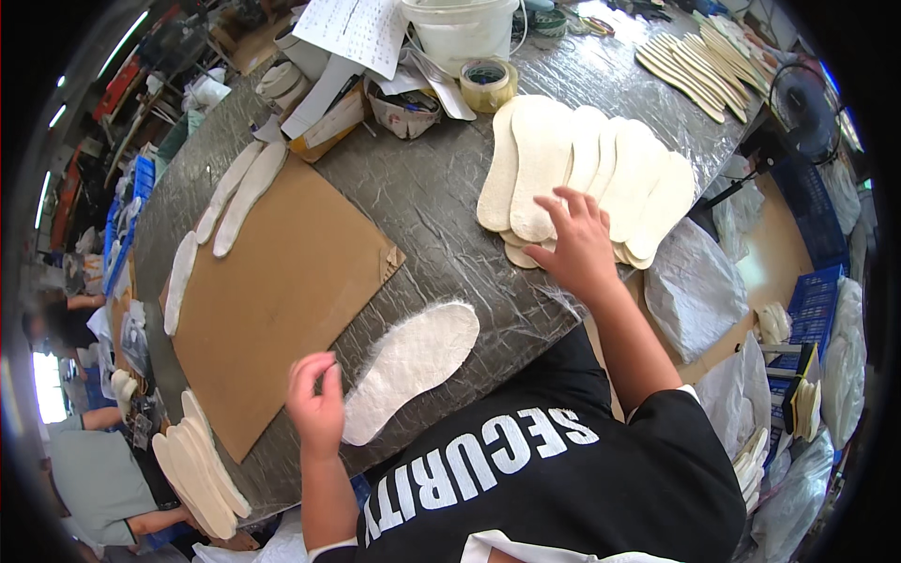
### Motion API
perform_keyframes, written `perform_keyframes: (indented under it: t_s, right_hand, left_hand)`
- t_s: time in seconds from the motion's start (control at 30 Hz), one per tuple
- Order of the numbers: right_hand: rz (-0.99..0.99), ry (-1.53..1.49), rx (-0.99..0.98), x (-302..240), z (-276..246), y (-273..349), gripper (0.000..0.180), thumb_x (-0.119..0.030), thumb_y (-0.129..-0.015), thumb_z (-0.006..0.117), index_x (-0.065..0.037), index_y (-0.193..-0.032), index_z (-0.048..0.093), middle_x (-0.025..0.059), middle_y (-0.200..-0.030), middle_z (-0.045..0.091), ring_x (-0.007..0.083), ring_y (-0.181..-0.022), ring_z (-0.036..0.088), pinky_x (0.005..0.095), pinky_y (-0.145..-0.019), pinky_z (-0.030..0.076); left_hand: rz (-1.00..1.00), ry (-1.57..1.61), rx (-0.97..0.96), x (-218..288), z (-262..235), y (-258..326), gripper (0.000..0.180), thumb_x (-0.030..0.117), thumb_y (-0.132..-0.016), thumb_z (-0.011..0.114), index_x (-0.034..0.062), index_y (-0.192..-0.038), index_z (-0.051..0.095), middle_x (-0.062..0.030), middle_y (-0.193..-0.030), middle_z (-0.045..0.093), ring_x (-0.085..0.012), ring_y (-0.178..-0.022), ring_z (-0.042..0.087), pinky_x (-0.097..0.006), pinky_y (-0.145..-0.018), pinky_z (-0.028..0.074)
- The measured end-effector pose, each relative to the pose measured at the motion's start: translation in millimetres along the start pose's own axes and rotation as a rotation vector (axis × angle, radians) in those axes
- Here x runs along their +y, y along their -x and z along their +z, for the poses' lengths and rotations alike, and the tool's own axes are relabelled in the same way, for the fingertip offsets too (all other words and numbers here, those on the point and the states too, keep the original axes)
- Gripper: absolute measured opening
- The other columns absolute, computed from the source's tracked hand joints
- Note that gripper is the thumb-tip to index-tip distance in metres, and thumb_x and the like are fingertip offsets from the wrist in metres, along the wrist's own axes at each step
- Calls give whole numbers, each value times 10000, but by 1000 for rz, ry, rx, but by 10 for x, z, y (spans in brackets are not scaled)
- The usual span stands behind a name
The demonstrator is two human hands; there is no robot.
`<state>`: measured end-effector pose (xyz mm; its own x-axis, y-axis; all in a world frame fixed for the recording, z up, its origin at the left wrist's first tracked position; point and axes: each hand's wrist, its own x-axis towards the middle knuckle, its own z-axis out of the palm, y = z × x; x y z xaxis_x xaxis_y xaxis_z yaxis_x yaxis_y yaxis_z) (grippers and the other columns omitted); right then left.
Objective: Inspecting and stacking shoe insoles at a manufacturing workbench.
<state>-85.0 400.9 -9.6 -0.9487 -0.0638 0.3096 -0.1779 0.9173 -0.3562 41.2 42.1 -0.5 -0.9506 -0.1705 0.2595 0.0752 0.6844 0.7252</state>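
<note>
A white fluffy insole [413,371] lies aslant on the table in front of me, its edges fuzzy. Beside its lower left end is my left hand [317,403], fingers curled in, with nothing visible in them. My right hand [580,246] is over the near side of a fanned pile of cream insoles [540,155], thumb and fingers spread. Whether its fingertips touch the pile I cannot tell.
A brown cardboard sheet [282,291] lies to the left, with slim insoles [249,197] along its far edge. Tape rolls [488,84] and a white bucket [460,33] stand at the back. More insoles [694,70] lie far right. At lower left, another person [108,479] reaches toward stacked insoles [197,469].
</note>
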Motion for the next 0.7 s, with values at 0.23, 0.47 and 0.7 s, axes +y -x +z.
perform_keyframes:
  t_s: [0.23,0.47,0.7]
  right_hand:
    - [-240,15,-184,264,150,-250,325,-254,-749,712,-44,-982,627,138,-1119,586,313,-1140,518,399,-949,447]
    - [54,-391,191,560,113,-606,194,-179,-910,542,-1,-871,609,194,-835,622,398,-758,624,459,-711,490]
    - [-55,-545,791,401,-787,-899,89,-57,-898,549,19,-881,592,179,-891,645,316,-775,634,340,-680,491]
  left_hand:
    - [589,3,-433,817,1330,-901,312,35,-777,679,-27,-1072,599,-186,-1182,597,-354,-1136,534,-409,-977,436]
    - [661,-277,-518,833,2109,-1169,336,31,-780,634,-30,-1107,584,-172,-1154,590,-357,-1151,510,-410,-1011,407]
    - [16,137,-393,755,2201,-1512,276,132,-828,704,-36,-1028,614,-113,-956,657,-268,-967,599,-410,-901,474]
